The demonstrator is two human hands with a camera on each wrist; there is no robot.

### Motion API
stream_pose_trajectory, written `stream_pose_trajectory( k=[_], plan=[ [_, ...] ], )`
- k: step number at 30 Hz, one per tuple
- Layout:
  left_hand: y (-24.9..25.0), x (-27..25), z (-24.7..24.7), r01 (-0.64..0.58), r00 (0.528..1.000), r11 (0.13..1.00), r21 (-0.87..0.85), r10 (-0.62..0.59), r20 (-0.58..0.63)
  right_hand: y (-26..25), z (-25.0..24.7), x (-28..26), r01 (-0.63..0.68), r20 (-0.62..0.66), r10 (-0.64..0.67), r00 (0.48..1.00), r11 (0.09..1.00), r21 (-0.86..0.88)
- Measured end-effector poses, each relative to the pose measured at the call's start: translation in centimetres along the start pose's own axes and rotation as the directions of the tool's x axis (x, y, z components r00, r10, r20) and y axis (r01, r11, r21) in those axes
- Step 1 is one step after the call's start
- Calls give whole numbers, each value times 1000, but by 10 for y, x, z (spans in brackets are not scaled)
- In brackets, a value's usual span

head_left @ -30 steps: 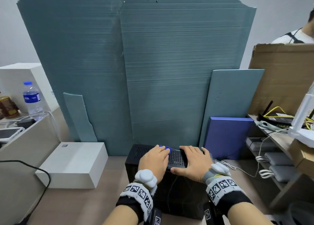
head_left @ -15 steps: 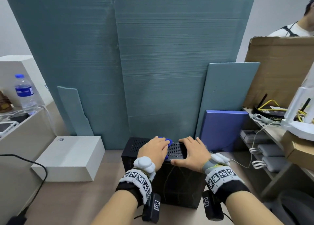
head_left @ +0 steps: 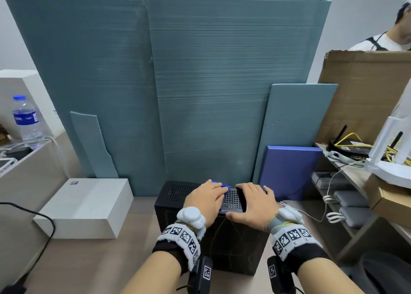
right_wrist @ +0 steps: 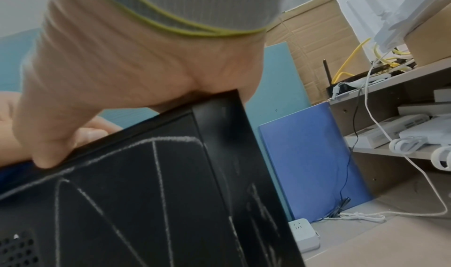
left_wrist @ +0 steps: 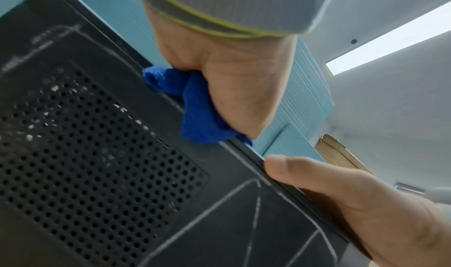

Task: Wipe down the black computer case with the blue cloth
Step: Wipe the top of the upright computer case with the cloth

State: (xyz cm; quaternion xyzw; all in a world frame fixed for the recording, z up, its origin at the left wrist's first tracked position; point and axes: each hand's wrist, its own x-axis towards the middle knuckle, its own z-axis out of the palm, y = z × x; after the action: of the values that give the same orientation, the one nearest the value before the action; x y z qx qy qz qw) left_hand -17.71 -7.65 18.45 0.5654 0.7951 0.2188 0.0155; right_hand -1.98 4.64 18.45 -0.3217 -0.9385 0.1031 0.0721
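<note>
black computer case (head_left: 213,244) standing on the floor at 6 o'clock, its perforated top (head_left: 232,199) facing up. left hand (head_left: 205,201) lies palm-down on the top, pressing the bunched blue cloth (left_wrist: 195,105) beneath it; whether its fingers curl round the cloth cannot be told. right hand (head_left: 253,204) rests beside it at 3 o'clock, fingers relaxed and flat on the top, thumb (right_wrist: 46,153) hooked over the front edge. compared with half a second ago, both hands hold the same places. white box (head_left: 86,207) at 9 o'clock; blue folder (head_left: 289,171) at 2 o'clock.

Case (head_left: 213,244) before boards (head_left: 200,82) — box (head_left: 84,204) left.
</note>
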Motion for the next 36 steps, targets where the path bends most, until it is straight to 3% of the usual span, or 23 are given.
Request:
stream_pose_trajectory(
  k=[3,8,14,20,23,27,32,36],
  plan=[
    [-18,-7,-4,3,1000,1000,-23,-3,-14,3,2,-2,19,-20,-19,1000,1000,1],
    [-10,-6,-6,117,991,993,-2,-117,-66,-1,4,-2,10,-36,-10,999,1000,6],
    [3,0,-6,-47,997,999,-25,48,54,1,1,-5,7,-32,-7,999,1000,24],
    [2,7,-9,33,999,999,4,-33,31,0,4,-4,9,-38,-7,999,1000,29],
    [19,14,-1,-31,999,999,-24,32,36,4,4,-3,11,-42,-7,999,997,78],
    [1,8,-3,-134,985,987,-94,142,95,10,4,-2,10,-18,-7,1000,988,152],
    [-6,9,-5,43,999,998,-41,-43,13,11,5,-1,-12,-32,21,999,970,242],
    [18,11,1,-33,999,999,-28,33,14,11,7,-1,-23,-56,37,998,972,234]
  ],
)
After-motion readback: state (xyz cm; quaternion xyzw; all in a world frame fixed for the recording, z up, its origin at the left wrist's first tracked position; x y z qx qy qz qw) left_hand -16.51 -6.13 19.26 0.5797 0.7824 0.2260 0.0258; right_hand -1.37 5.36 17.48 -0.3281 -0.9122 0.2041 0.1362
